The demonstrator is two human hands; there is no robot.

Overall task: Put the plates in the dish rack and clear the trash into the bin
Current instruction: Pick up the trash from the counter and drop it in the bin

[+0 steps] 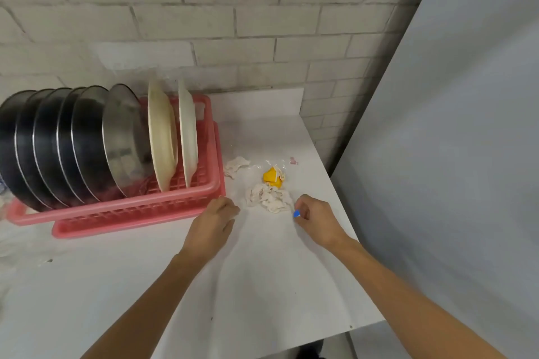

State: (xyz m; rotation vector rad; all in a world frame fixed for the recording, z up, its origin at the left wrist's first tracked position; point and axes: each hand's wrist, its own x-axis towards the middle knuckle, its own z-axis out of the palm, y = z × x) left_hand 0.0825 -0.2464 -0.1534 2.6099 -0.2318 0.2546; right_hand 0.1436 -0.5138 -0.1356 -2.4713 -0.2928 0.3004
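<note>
A: So, what's hard to make out here?

B: The left hand (214, 224) has its fingers bent under with the tips hidden, so I can't tell if it's holding anything. The right hand (316, 221) pinches a tiny blue scrap (296, 213).

A: Trash? Plates?

B: The crumpled tissue (269, 198) lies between the hands, with the yellow wrapper (273, 176) just beyond it. The plates (162, 134) stand in the pink dish rack (175, 207) beside the left hand, and the rack is cut off at the left. The table (262, 285) edge runs just right of the right hand.
</note>
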